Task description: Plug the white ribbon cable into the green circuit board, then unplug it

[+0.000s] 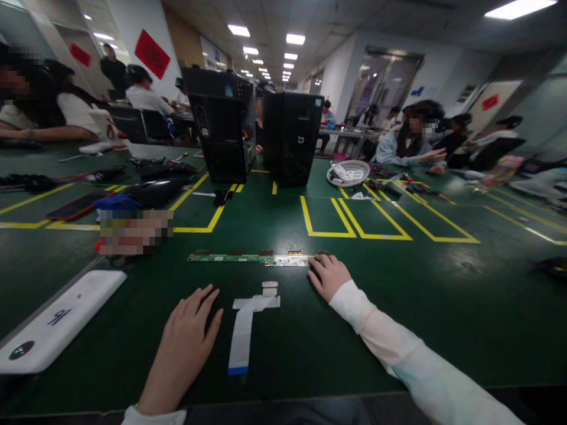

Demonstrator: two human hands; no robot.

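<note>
A long, narrow green circuit strip lies crosswise on the green table. My right hand rests at its right end, fingers apart, the fingertips over that end; no grip on it shows. Nearer to me, a folded white ribbon cable with a blue end lies flat, its connector end toward the strip. To the left of the cable, my left hand is spread low over the table and holds nothing.
At the left lies a white device. Two black computer towers stand at the back. Right of them is a white basket beside tools. Yellow tape outlines mark the table. Several people sit at the left, back and right.
</note>
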